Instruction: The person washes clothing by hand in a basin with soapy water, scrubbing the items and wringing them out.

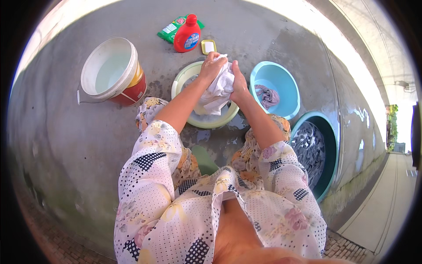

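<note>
A wet white cloth (220, 87) is bunched up over a pale green plastic basin (211, 124) that holds cloudy water. The fingers of my left hand (212, 67) are closed on the upper part of the cloth. My right hand (239, 81) presses against the cloth's right side, its thumb and palm touching the fabric, fingers partly hidden. Just beyond the basin lies a white bar of soap (209, 47) in a yellow dish (203, 52).
A bucket of water (133, 82) stands at left. Behind the basin are a red detergent bottle (187, 36) and a green packet (169, 30). To the right, a light blue basin (291, 85) holds a greyish-purple cloth (268, 97); a dark green tub (332, 155) holds soaking dark fabric.
</note>
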`<state>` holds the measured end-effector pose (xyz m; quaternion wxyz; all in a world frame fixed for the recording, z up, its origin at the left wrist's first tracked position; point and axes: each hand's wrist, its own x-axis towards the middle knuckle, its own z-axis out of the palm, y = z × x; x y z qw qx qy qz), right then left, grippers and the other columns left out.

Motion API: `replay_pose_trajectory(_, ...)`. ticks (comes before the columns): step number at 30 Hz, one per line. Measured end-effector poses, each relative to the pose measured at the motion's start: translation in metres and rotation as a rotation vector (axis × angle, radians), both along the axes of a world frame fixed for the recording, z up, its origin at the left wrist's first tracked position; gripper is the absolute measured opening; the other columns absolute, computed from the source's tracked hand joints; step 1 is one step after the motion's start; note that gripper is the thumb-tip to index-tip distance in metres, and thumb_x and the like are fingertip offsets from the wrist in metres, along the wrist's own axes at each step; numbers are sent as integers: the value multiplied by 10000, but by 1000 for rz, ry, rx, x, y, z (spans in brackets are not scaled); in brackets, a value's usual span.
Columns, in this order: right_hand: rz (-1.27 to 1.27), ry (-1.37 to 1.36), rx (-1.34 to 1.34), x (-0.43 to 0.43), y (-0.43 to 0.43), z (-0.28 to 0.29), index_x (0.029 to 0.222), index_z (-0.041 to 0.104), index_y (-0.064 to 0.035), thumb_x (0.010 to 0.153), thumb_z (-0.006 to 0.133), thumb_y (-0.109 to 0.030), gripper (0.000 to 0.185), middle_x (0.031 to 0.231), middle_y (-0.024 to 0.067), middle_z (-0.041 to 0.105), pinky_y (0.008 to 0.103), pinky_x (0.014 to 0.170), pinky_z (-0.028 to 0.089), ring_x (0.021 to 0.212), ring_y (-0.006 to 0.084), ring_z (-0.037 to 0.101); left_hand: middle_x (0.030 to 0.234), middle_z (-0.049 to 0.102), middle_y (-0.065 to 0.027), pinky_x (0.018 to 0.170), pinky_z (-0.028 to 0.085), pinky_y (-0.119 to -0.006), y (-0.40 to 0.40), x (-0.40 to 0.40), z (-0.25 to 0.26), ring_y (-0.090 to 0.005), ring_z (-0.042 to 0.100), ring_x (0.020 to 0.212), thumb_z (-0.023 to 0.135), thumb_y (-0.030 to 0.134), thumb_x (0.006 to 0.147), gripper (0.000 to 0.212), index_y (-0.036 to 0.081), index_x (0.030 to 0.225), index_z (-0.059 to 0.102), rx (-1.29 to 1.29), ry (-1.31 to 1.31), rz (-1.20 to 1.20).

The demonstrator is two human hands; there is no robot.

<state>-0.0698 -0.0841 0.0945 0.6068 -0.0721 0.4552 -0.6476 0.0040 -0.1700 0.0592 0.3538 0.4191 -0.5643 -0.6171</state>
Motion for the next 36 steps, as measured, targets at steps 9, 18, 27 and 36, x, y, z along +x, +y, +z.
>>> replay_pose_trajectory(9,28,181,244,-8,14,-4,1090,459,4,879,365,-414,477,1013,122,547,348,804,442,896,219,557,862,595,-77,660,446,-272,19,4,4,-133,566,766,633,262,719,353,-7,936,560,75,-102,-208)
replay_pose_trajectory(18,-168,411,207,-78,-3,-74,817,532,-26,880,365,-404,417,749,77,554,328,609,444,691,179,549,725,595,-145,629,443,-390,63,-38,35,-312,578,688,618,274,695,261,48,787,524,-450,-159,-143)
replay_pose_trajectory(27,-207,9,237,-13,-14,-32,930,513,-59,883,368,-380,356,858,75,561,346,649,460,768,199,562,696,597,-128,585,446,-409,14,-21,9,-330,576,659,593,274,722,221,73,786,526,-553,-465,89)
replay_pose_trajectory(36,-218,86,252,-2,-21,-38,901,506,-57,882,389,-335,302,811,68,541,345,630,456,704,189,543,692,595,-138,604,444,-420,15,-8,5,-350,573,660,569,279,737,222,74,799,509,-599,-473,63)
